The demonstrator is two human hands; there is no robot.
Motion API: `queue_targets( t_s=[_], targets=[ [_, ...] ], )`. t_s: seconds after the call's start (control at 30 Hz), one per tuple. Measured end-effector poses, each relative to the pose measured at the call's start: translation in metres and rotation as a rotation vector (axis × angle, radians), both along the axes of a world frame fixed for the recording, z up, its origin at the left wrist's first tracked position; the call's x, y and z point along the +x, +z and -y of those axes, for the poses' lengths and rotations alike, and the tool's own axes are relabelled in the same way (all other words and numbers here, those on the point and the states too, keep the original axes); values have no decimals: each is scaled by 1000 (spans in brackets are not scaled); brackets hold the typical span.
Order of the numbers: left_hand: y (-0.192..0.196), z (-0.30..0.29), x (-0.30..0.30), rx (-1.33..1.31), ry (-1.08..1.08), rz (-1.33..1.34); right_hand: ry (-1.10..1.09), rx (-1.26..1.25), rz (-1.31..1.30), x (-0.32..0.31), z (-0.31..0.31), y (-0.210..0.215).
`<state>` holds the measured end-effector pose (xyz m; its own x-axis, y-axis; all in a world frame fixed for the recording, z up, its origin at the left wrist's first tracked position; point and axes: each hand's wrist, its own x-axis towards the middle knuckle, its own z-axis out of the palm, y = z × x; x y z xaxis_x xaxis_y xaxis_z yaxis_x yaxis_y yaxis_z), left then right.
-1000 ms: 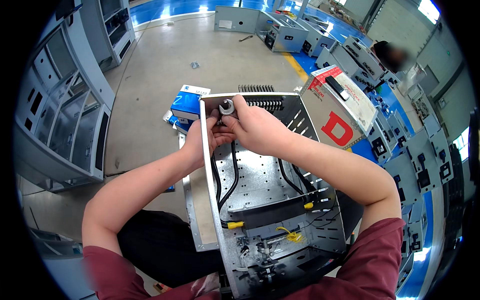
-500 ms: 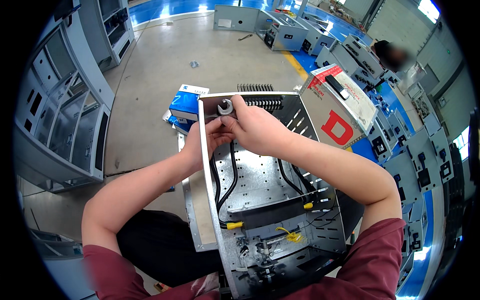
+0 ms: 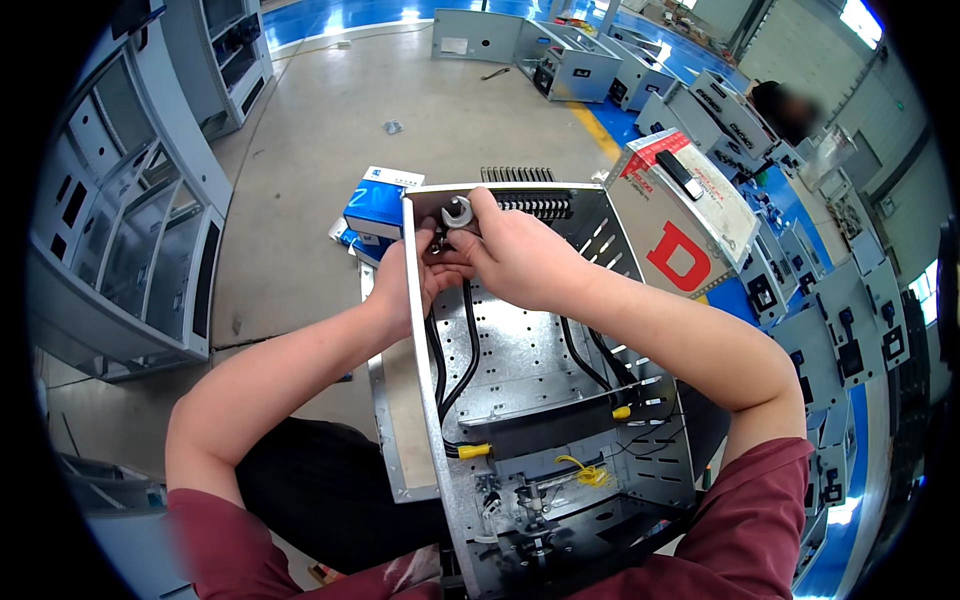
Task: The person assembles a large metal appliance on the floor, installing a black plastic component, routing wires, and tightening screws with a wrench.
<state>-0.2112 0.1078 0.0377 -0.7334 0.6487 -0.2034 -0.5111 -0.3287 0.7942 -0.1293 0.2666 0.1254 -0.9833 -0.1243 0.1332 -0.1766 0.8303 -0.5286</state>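
Note:
An open sheet-metal enclosure stands tilted between my legs, with black cables running along its inside. My right hand is closed around an open-ended wrench, whose jaws are at a dark bolt-like part in the far left corner. Just below the wrench, my left hand reaches past the enclosure's left edge. Its fingers are curled by the same corner; a small dark piece shows near them, too hidden to name. Yellow-sleeved cable ends and a yellow wire bundle lie in the near part.
Blue and white boxes stand beyond the enclosure's far left corner. A carton with a black device on top is at the right. Grey cabinets line the left, and several enclosures sit farther back, near another person.
The wrench has tipped slightly at the corner, and my left fingers have shifted a little, uncovering a small dark piece. The whole view has moved slightly.

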Motion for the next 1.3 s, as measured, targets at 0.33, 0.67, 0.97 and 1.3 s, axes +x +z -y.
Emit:
queue_targets(
  t_s=[0.33,0.67,0.97,1.3],
  targets=[
    [14,2,6,-225,32,-157,-20,-25,42,0,-2,3],
    [13,3,13,-174,104,-154,-24,9,54,1,0,7],
    [9,-2,14,-144,136,-120,-6,19,51,0,-2,3],
    [5,3,8,-51,38,-2,-7,17,62,2,4,10]
  ],
)
